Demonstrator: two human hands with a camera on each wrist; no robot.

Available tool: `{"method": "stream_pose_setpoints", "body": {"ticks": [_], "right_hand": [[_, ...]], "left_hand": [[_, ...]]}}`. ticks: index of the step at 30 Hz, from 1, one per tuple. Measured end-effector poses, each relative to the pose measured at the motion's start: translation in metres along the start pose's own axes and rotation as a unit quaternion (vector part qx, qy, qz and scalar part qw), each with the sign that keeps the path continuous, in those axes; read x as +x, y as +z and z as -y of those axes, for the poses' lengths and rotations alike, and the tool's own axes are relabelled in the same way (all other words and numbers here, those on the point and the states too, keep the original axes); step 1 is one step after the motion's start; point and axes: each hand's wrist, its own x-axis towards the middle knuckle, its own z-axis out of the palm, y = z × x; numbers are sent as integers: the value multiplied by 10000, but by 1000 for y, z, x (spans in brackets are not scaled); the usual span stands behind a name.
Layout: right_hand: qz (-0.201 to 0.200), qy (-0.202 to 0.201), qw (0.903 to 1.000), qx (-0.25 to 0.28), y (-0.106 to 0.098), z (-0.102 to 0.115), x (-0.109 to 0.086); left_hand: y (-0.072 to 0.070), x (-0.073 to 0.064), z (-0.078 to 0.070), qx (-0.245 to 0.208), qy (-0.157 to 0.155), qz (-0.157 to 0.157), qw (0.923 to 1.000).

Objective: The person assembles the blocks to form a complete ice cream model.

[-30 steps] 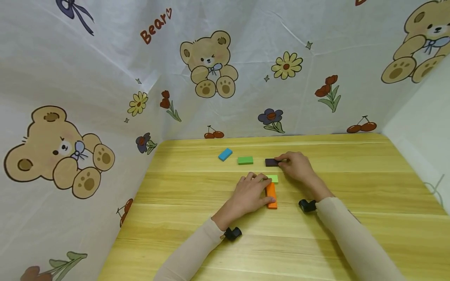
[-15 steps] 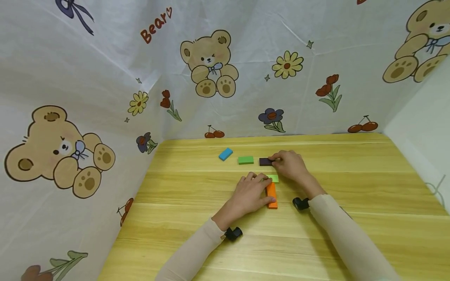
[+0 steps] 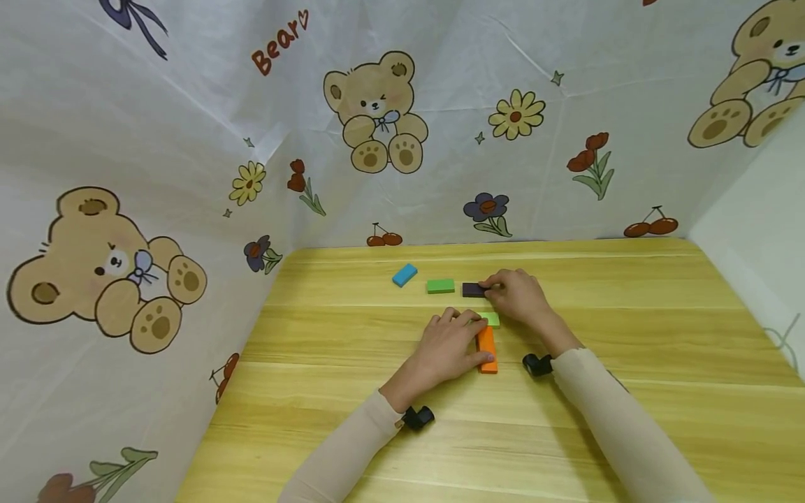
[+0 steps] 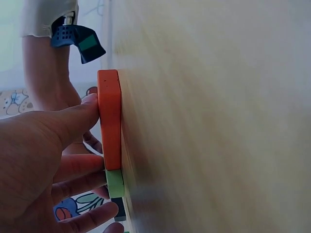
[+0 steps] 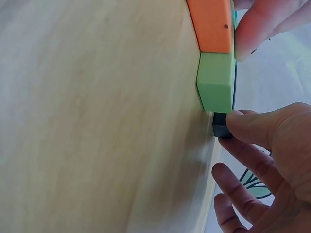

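Observation:
An orange block (image 3: 487, 351) lies lengthwise on the table, its far end against a light green block (image 3: 490, 320) set crosswise. My left hand (image 3: 445, 346) rests over both from the left, thumb on the orange block and fingertips at the light green one, which they partly cover. Beyond them, my right hand (image 3: 520, 299) pinches the right end of a dark block (image 3: 474, 290) between thumb and index finger. In the right wrist view the dark block (image 5: 221, 125) shows past the light green block, the other fingers loosely bent. A green block (image 3: 440, 286) lies just left of the dark one, a small gap between.
Farther left, a blue block (image 3: 405, 275) sits at a slant on the wooden table (image 3: 327, 419). A printed cloth (image 3: 440, 202) hangs along the table's back and left sides. A white wall (image 3: 755, 237) stands at the right.
My right hand has slid the dark block left, closer to the green block, mostly in the first half second. The left hand stays where it was.

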Motion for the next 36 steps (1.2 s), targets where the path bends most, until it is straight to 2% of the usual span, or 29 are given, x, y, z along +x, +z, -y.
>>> {"method": "stream_pose_setpoints", "body": {"ticks": [8,21,30,36], "right_hand": [[49,33,10000,47,-3,-2,-4],[41,-114,9996,239,-4,-4,-16],[-14,-185,9998,70,-6,-4,-24],[-22,-274,9993,-260,-6,-3,-29]], "left_hand": [[-2,0,0,-48,9,-78,10000],[-1,0,0,-37,-58,-5,10000],[0,0,-1,-95,-59,17,9999],[0,0,-1,-75,-72,20,9999]]}}
